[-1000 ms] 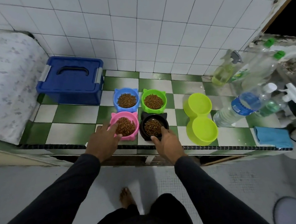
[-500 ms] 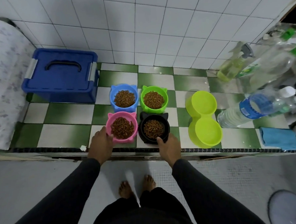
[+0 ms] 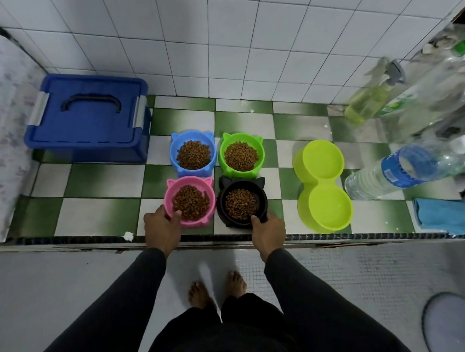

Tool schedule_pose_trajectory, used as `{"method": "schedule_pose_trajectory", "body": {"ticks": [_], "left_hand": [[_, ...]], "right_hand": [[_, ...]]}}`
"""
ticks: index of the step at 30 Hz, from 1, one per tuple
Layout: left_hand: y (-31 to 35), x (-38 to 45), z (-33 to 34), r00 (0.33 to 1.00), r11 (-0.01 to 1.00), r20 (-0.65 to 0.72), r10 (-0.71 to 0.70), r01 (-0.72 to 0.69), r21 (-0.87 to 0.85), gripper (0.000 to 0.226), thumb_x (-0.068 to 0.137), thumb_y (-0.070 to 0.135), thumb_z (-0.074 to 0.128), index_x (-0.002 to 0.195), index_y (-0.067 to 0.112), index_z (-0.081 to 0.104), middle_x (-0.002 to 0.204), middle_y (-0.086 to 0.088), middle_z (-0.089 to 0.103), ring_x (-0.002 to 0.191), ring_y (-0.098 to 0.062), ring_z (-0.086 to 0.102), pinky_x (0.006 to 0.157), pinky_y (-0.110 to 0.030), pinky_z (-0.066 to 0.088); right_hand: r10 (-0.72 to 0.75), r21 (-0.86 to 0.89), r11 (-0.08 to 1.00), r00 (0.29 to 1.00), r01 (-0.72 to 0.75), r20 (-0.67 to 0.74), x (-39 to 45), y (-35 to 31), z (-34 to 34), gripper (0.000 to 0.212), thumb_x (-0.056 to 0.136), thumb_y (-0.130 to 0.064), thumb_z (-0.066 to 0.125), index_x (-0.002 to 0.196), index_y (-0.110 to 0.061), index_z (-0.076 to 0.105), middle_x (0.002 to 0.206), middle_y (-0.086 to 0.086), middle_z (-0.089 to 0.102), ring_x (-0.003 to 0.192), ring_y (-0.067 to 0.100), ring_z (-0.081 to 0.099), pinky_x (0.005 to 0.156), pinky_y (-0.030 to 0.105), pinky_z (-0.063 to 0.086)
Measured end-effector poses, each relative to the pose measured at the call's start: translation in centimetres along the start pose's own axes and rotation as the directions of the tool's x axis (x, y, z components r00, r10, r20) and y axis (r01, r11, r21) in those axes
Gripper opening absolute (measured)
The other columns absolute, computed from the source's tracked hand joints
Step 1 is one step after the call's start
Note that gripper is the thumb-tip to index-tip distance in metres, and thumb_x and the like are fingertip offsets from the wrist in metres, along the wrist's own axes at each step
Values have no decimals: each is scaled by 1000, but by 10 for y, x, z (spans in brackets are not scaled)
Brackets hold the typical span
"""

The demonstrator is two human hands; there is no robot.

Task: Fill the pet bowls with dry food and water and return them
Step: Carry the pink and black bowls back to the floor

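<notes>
Four cat-eared bowls of brown dry food stand in a square on the green-and-white tiled ledge. The blue bowl and green bowl are at the back. In front, my left hand grips the near-left rim of the pink bowl, thumb over the edge. My right hand grips the near-right rim of the black bowl, thumb on the rim. A lime double bowl lies to the right and looks to hold water.
A blue lidded storage box sits at the back left. Water bottles, a spray bottle and a blue cloth crowd the ledge's right end. The ledge edge runs below my hands; my bare feet stand on the floor.
Both hands slid from covering the bowls' near sides to gripping the rims of the pink and black bowls. The camera rose and pulled back, showing my feet.
</notes>
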State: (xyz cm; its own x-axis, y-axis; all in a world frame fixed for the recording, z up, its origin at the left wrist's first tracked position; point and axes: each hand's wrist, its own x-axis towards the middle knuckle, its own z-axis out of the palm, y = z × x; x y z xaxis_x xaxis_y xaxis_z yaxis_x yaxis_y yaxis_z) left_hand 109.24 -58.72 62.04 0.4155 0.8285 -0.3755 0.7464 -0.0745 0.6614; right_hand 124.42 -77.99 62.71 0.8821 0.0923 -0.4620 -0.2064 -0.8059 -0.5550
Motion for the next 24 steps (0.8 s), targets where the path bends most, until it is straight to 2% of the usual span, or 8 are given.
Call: {"method": "schedule_pose_trajectory", "body": {"ticks": [3,7,11,13,15,17,20,24], "left_hand": [[8,-7,-2,1000,999,-22,-2,2,-38,21,97,25,68,107,7,72,95,-16,69,78,-25,66,80,-39,56],[21,-19,-5,999,994,-38,-25,21,-106,22,99,19,66,115,3,69,95,-6,67,82,-21,60,79,-35,48],[28,-27,-6,997,968,-19,-80,73,-238,34,99,19,67,130,8,59,104,-5,68,96,-25,64,86,-39,50],[27,-27,-7,993,937,22,-119,120,-329,40,99,20,67,136,17,54,112,-8,70,101,-26,67,93,-46,55],[27,-26,-8,981,872,95,-170,194,-449,41,98,17,67,134,29,52,115,-9,71,106,-28,69,95,-55,56],[30,-27,-11,961,770,159,-225,276,-575,47,97,9,66,136,31,51,113,-8,71,105,-30,71,94,-57,58],[36,-33,-14,940,636,210,-268,336,-695,53,98,1,63,143,23,48,118,-5,65,106,-30,71,91,-53,60],[39,-41,-21,930,485,253,-267,356,-799,56,99,-1,60,147,24,47,130,-10,62,109,-29,71,84,-43,62]], "right_hand": [[34,89,995,999,-34,-6,-3,-2,2,39,92,-34,69,115,-2,68,109,17,68,102,35,65,88,41,55],[106,180,978,994,-102,-11,0,4,11,49,87,-41,72,124,-10,65,114,10,71,107,31,66,92,47,56],[155,330,933,988,-147,3,-6,-4,3,44,85,-31,76,123,-15,60,111,6,70,103,27,66,92,48,57],[188,455,871,981,-188,46,-8,-7,-1,41,85,-22,75,120,-22,54,106,5,66,96,26,67,84,51,60],[216,603,760,970,-241,115,-10,-10,-6,40,88,-9,69,121,-20,49,104,2,61,92,24,66,73,47,63],[220,690,677,965,-258,144,-11,-14,-11,41,89,-1,64,124,-16,48,108,6,59,95,26,67,63,41,62],[226,726,629,959,-277,171,-14,-17,-15,41,89,0,63,123,-15,48,114,14,60,97,31,68,62,40,61],[228,762,577,954,-294,194,-19,-21,-25,36,90,0,62,120,-15,49,125,18,54,103,33,66,64,42,63]]}}
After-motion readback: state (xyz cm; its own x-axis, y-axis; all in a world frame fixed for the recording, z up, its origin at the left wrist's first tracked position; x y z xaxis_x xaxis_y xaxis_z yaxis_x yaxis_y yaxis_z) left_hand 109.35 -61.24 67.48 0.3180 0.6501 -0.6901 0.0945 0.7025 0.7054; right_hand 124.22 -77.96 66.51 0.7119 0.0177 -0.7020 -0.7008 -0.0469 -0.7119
